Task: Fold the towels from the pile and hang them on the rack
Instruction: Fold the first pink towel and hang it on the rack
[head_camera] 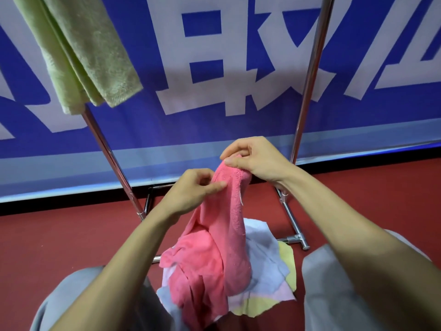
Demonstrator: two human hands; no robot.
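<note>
We pinch the pink towel (214, 247) at its top edge, our right hand (254, 160) higher and farther out, our left hand (194, 191) just below, the cloth hanging bunched lengthwise onto the pile (265, 261) between our knees.

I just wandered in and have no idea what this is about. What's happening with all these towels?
A person holds a pink towel up over a pile of towels on the red floor, pinching its upper edge with the left hand and the right hand. It hangs crumpled, not yet folded. One green towel already hangs folded at the left of the metal rack.
</note>
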